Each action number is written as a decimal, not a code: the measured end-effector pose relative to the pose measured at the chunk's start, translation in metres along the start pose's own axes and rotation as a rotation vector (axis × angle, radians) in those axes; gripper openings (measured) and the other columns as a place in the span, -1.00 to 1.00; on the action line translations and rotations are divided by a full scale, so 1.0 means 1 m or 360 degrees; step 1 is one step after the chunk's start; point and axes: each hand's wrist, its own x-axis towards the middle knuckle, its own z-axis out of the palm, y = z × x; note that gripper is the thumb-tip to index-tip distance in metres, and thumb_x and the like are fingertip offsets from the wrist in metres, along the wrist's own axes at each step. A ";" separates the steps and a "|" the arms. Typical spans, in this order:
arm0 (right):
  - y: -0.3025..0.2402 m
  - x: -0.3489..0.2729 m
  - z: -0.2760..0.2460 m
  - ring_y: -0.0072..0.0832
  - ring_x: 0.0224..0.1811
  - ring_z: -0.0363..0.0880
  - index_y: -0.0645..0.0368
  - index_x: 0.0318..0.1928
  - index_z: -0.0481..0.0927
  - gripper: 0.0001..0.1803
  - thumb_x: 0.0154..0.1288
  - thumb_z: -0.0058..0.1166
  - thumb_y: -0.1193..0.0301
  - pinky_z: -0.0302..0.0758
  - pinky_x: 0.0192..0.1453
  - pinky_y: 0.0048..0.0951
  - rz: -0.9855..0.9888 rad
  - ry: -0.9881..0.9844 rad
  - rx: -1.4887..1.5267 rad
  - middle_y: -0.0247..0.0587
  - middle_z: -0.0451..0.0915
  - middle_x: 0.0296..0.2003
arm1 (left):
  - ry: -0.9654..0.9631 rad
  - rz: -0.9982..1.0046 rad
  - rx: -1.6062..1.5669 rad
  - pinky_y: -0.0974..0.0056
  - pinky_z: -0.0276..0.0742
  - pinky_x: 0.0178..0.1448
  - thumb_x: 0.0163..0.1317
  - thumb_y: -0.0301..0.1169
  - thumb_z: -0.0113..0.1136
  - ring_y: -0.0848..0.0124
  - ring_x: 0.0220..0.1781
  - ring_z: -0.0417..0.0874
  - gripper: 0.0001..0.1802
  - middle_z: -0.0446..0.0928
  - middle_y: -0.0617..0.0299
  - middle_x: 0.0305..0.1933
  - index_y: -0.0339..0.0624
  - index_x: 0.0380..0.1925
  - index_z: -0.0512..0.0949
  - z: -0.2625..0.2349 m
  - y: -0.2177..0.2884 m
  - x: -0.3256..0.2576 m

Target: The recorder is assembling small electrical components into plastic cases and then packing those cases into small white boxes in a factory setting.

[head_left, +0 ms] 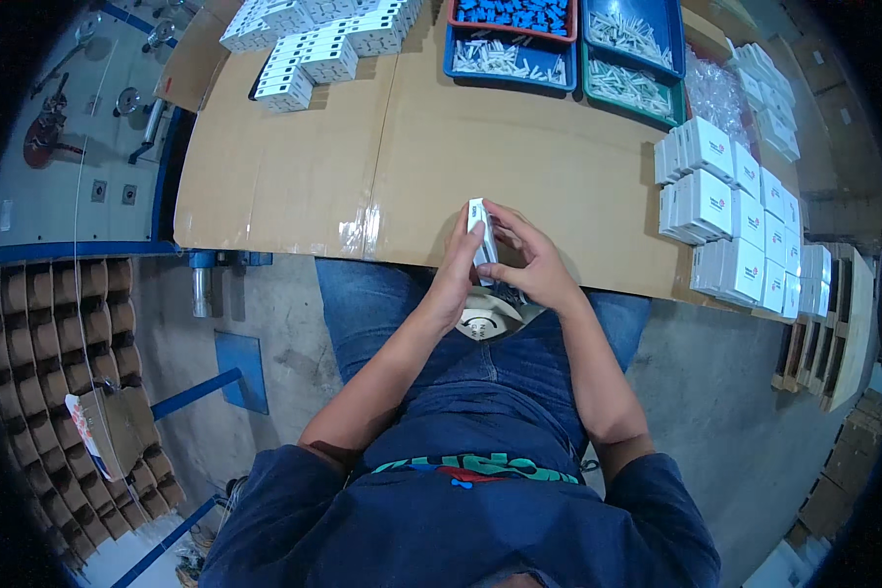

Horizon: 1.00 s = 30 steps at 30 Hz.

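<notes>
A slim white box (477,218) stands upright between my two hands, just over the front edge of the cardboard-covered table (294,176). My left hand (453,274) is closed around its left side. On the other side, the fingers of my right hand (539,267) are bent around the box, with the fingertips at its upper part and the thumb near its lower end. The palms and fingers hide part of it, so whether anything sits inside cannot be seen.
Stacked white boxes (710,206) line the table's right side. White pieces with dark markings (328,59) stand in rows at the far left. At the back are a red tray (514,33) of blue parts and blue (510,84) and green (629,111) trays of white parts.
</notes>
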 end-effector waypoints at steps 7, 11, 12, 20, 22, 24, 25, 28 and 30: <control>-0.008 0.001 0.007 -0.18 0.46 0.38 0.09 0.45 0.43 -0.15 0.13 0.48 0.36 0.36 0.49 -0.19 -0.0421 0.0171 -0.0609 -0.08 0.32 0.44 | -0.0147 -0.0392 -0.0052 0.16 0.48 0.37 0.59 0.13 -0.12 0.32 0.27 0.57 -0.36 0.54 0.18 0.20 -0.12 0.39 0.35 0.002 0.012 -0.001; -0.010 0.003 0.008 -0.15 0.46 0.38 0.11 0.42 0.45 -0.17 0.14 0.49 0.32 0.37 0.48 -0.19 -0.0389 0.0224 -0.0659 -0.06 0.34 0.41 | -0.0172 -0.0280 -0.0226 0.14 0.48 0.38 0.61 0.07 -0.12 0.30 0.24 0.59 -0.40 0.53 0.12 0.21 -0.17 0.36 0.36 0.009 0.010 -0.005; -0.009 0.002 0.008 -0.13 0.45 0.38 0.13 0.42 0.44 -0.19 0.18 0.47 0.29 0.38 0.47 -0.18 -0.0399 0.0229 -0.0632 -0.04 0.34 0.40 | -0.0173 -0.0281 -0.0226 0.14 0.48 0.38 0.61 0.07 -0.12 0.30 0.24 0.59 -0.40 0.53 0.12 0.21 -0.17 0.36 0.36 0.009 0.010 -0.005; 0.002 0.002 0.007 -0.03 0.36 0.41 0.22 0.41 0.45 -0.31 0.45 0.17 0.04 0.41 0.40 -0.15 -0.0619 0.0313 -0.0779 0.10 0.35 0.35 | -0.0203 -0.0188 -0.0295 0.12 0.46 0.35 0.61 0.04 -0.08 0.35 0.23 0.55 -0.43 0.51 0.15 0.18 -0.17 0.33 0.38 0.024 0.011 -0.011; 0.004 0.003 0.008 0.00 0.33 0.43 0.25 0.37 0.48 -0.31 0.50 0.06 -0.03 0.43 0.38 -0.15 -0.0723 0.0359 -0.0822 0.13 0.38 0.32 | -0.0192 -0.0148 -0.0288 0.13 0.46 0.34 0.61 0.03 -0.08 0.36 0.23 0.55 -0.44 0.51 0.16 0.18 -0.17 0.32 0.39 0.024 0.007 -0.012; 0.004 0.004 0.008 0.01 0.31 0.45 0.27 0.35 0.50 -0.32 0.52 0.02 -0.04 0.44 0.36 -0.14 -0.0745 0.0374 -0.0839 0.14 0.41 0.30 | -0.0180 -0.0108 -0.0282 0.13 0.46 0.33 0.61 0.02 -0.07 0.37 0.23 0.54 -0.45 0.51 0.17 0.17 -0.17 0.31 0.39 0.025 0.004 -0.012; 0.004 0.004 0.009 0.02 0.29 0.47 0.29 0.33 0.51 -0.33 0.55 -0.02 -0.05 0.45 0.35 -0.14 -0.0767 0.0390 -0.0854 0.15 0.43 0.28 | -0.0153 -0.0100 -0.0309 0.14 0.47 0.31 0.61 0.01 -0.07 0.37 0.22 0.55 -0.47 0.51 0.18 0.17 -0.16 0.30 0.40 0.026 0.003 -0.012; 0.005 0.006 0.010 0.02 0.25 0.50 0.30 0.30 0.54 -0.34 0.58 -0.08 -0.05 0.47 0.33 -0.14 -0.0777 0.0426 -0.0815 0.15 0.47 0.26 | -0.0131 -0.0065 -0.0337 0.15 0.49 0.28 0.62 0.00 -0.06 0.39 0.20 0.55 -0.49 0.51 0.19 0.16 -0.15 0.28 0.41 0.029 0.001 -0.012; 0.004 0.005 0.011 0.02 0.25 0.51 0.30 0.29 0.54 -0.35 0.59 -0.10 -0.04 0.48 0.32 -0.14 -0.0772 0.0432 -0.0821 0.14 0.48 0.26 | -0.0135 -0.0037 -0.0339 0.16 0.49 0.27 0.62 0.00 -0.06 0.40 0.19 0.56 -0.50 0.51 0.21 0.15 -0.14 0.27 0.42 0.028 0.000 -0.012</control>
